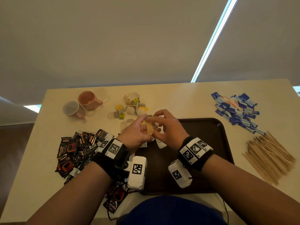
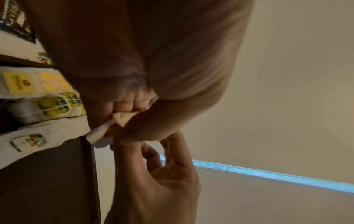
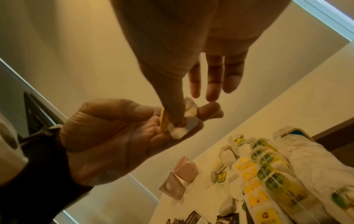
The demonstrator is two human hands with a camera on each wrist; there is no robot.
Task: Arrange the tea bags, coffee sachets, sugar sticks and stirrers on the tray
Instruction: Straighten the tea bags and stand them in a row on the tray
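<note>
A tea bag point(image 1: 150, 128) is held above the tray's point(image 1: 217, 127) far-left corner, cradled in the left hand point(image 1: 138, 133) and pinched by the right hand point(image 1: 167, 127), so the tea-bag step seems underway and a neat laying-down beside those already placed is called for.

Two mugs lie tipped on their sides at far left of cream desk point(image 1: 186, 98): pink mug point(image 1: 89, 99) touching grey-white mug point(image 1: 73, 109), open mouths turned toward viewer. Pale roller blinds point(image 1: 113, 38) hang behind desk, bright strip of daylight point(image 1: 214, 38) seen between them.
</note>
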